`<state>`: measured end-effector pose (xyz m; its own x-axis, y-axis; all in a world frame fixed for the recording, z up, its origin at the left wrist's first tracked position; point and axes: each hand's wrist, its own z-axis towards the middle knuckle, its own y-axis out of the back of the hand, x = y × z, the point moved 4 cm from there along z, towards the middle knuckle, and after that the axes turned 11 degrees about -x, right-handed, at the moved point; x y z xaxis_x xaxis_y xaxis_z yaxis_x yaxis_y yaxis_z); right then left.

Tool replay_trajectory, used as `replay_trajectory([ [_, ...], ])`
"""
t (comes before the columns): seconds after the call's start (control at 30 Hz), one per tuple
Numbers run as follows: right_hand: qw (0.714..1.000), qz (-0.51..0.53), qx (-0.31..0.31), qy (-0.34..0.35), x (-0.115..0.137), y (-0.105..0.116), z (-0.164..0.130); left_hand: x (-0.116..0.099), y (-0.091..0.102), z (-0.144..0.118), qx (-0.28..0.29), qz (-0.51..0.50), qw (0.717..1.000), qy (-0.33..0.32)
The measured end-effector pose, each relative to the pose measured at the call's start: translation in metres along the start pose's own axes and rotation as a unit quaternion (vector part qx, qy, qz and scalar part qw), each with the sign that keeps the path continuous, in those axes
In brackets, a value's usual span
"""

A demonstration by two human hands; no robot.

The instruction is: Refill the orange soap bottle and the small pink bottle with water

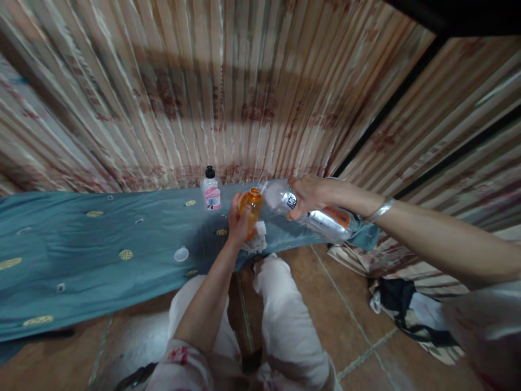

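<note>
My left hand [237, 219] grips a small orange bottle [252, 205], held upright over the edge of a blue-grey cloth [101, 244], with a white crumpled tissue [257, 241] under the hand. My right hand [307, 195] holds a large clear plastic bottle [321, 214] tilted on its side, its mouth right at the open top of the orange bottle. A silver bracelet sits on my right wrist.
A small clear bottle with a black cap and pink label [211, 190] stands on the cloth near the striped curtain [244, 92]. A white cap [181, 253] lies on the cloth. A dark bag [411, 315] rests on the tiled floor at the right.
</note>
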<state>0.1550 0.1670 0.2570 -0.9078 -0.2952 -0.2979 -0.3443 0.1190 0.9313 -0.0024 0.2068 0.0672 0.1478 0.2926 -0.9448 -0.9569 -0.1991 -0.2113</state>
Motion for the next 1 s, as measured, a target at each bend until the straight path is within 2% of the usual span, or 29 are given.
replay_trajectory([
  [0.13,1.000,0.006,-0.010,-0.006,0.000,0.001,0.000,-0.007,0.002,-0.001,-0.029,-0.006,0.999,0.035],
  [0.27,1.000,0.022,-0.017,-0.004,-0.001,-0.001,0.000,-0.012,0.002,-0.001,-0.028,-0.006,0.999,0.046],
  [0.57,0.998,0.054,-0.032,-0.008,-0.003,-0.008,0.005,-0.010,0.006,0.002,-0.020,0.037,0.999,0.030],
  [1.0,0.998,0.053,-0.036,-0.004,-0.003,-0.008,0.005,-0.002,0.009,0.005,-0.024,0.033,0.999,0.014],
])
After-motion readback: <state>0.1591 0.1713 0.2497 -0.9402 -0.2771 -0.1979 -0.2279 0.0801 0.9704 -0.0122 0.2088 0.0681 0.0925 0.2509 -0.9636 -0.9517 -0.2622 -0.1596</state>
